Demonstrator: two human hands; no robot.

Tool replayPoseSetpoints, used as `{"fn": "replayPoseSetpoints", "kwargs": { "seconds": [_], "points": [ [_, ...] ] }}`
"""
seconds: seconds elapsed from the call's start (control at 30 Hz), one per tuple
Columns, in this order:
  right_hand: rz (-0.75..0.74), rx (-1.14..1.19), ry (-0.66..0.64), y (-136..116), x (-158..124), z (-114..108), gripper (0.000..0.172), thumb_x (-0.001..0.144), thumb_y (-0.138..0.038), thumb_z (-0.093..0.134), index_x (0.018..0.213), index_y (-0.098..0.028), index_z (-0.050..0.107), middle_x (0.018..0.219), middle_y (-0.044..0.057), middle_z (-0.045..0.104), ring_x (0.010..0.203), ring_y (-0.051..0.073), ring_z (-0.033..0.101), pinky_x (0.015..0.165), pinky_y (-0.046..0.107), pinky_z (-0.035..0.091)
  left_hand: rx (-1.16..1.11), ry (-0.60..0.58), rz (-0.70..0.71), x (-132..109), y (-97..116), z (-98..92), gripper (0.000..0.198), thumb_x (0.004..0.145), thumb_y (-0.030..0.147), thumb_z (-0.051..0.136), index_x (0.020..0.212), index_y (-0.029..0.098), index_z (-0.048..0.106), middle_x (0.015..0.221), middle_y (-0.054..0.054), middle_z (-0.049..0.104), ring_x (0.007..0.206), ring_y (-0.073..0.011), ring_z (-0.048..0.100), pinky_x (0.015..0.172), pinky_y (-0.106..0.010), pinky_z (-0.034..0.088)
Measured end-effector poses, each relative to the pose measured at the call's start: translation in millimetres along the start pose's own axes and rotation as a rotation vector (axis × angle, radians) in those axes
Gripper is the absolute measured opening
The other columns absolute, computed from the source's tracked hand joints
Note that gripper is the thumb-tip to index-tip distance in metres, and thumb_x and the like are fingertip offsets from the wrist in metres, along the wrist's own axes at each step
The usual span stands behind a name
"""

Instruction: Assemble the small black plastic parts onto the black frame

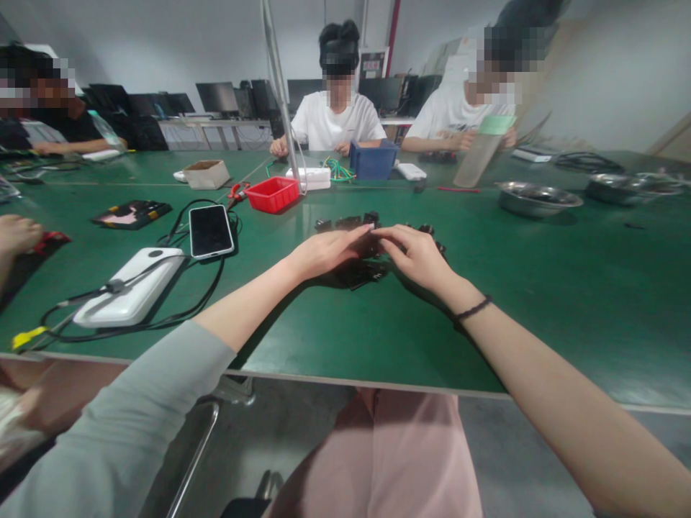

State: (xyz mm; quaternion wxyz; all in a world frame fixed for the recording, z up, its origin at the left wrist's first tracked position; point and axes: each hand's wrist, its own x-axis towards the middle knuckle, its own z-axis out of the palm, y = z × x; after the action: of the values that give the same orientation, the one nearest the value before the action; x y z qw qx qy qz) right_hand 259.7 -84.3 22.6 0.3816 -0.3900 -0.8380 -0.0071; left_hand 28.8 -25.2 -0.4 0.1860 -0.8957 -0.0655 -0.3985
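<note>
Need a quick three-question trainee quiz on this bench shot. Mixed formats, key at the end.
1. True or false: the left hand and the right hand both rest on the pile of black parts.
2. The black band sits on which wrist? A) left B) right C) both
3. What colour is the tray beyond the phone?
Key: 1 true; 2 B; 3 red.

I sit at a green bench [566, 302] with a pale near edge. Beyond its far edge stand a white wall [162, 36], a red upright [393, 29] and a grey desk [216, 124] bearing dark monitors [217, 96]. The floor [512, 453] is grey. Lighting is even.
</note>
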Motion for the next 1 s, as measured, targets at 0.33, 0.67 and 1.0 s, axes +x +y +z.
{"fn": "replayPoseSetpoints", "kwargs": {
  "seconds": [0.33,0.67,1.0],
  "points": [
    [0.022,0.036,-0.035,0.4,1.1,0.5,0.023,0.093,-0.019,0.046,0.103,-0.021,0.067,0.105,0.01,0.072,0.098,0.025,0.067,0.089,0.043,0.054,-0.034,-0.047,-0.036,-2.2,-1.1,0.0,0.058,0.097,0.02,0.052,0.15,0.016,0.031,0.127,-0.014,0.066,0.114,-0.019,0.067,0.099,-0.032,0.056],
    [0.003,0.063,-0.053,3.6,1.4,1.8,0.021,0.092,-0.016,0.045,0.1,-0.02,0.064,0.101,0.01,0.07,0.094,0.024,0.066,0.087,0.041,0.053,-0.025,-0.039,-0.004,-1.4,-1.3,1.3,0.051,0.097,0.02,0.052,0.145,0.012,0.037,0.125,-0.015,0.067,0.114,-0.0182,0.066,0.098,-0.032,0.056],
    [0.011,0.079,-0.053,5.8,1.5,2.6,0.022,0.091,-0.016,0.045,0.101,-0.022,0.064,0.102,0.009,0.07,0.094,0.023,0.065,0.088,0.041,0.053,0.04,-0.029,0.029,0.5,0.6,0.6,0.046,0.096,0.023,0.056,0.138,0.01,0.044,0.112,-0.015,0.071,0.103,-0.0185,0.071,0.089,-0.03,0.058]
  ]
}}
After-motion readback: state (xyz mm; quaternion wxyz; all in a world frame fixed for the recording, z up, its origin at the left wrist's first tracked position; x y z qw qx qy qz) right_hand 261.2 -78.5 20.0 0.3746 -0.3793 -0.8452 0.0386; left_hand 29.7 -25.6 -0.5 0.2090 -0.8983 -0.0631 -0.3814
